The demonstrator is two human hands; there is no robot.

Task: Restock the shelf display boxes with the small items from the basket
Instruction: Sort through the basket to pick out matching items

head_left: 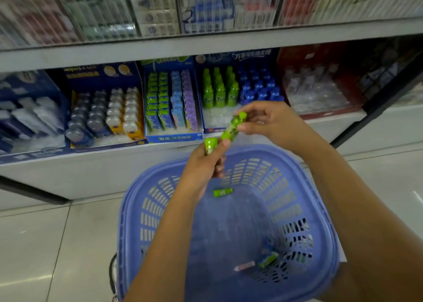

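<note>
Shop shelf (206,43), pale tiled floor (45,244), basket (320,187), both grips pinching green tubes (233,125).

Pale tiled floor (45,244), blue basket (137,210) on it, lower shelf (103,155) carrying display boxes (170,105)

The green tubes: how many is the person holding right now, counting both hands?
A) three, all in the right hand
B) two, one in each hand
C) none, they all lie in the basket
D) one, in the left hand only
B: the left hand grips one green tube and the right hand pinches another green tube, while a third green tube lies in the blue basket.
</note>
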